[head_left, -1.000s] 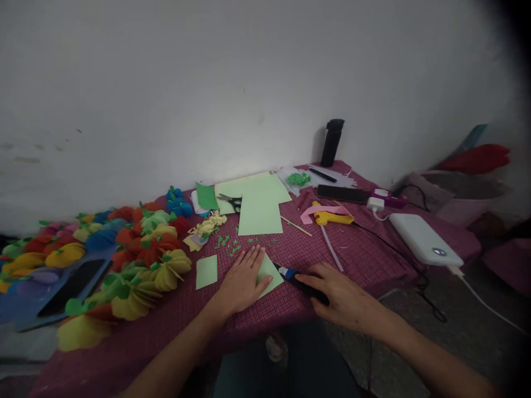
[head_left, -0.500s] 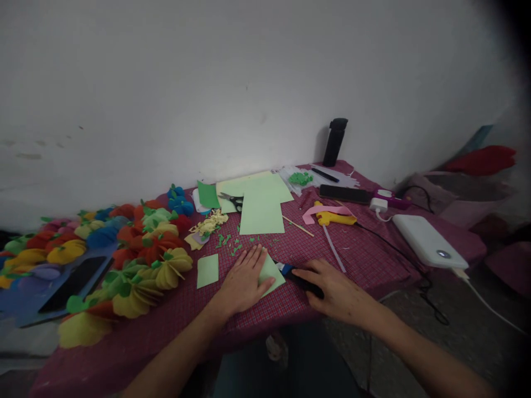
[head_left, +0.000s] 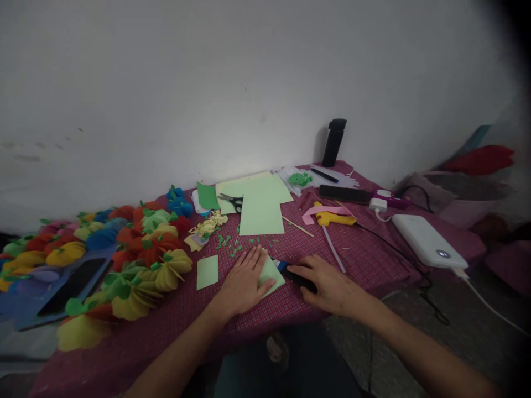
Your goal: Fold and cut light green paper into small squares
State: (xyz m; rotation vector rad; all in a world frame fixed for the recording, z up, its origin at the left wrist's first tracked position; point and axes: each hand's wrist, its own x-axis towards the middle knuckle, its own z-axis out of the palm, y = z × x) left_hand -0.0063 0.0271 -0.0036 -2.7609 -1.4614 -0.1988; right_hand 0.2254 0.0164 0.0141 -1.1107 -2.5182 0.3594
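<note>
My left hand lies flat with its fingers stretched out, pressing a pale green paper piece onto the table. Part of that paper is hidden under the palm. My right hand is wrapped round a black and blue utility knife, whose tip meets the paper's right edge. Left of my left hand lies a small pale green paper square. Beyond the hands are larger pale green sheets, with scissors beside them and green scraps scattered in front.
Colourful paper pumpkins crowd the left side around a dark phone. To the right lie a yellow glue gun with its cord, a pink paper strip and a white power bank. A black bottle stands at the back.
My right hand and the utility knife have shifted slightly to the left along the paper's edge. My left hand stays pressed in the same place.
</note>
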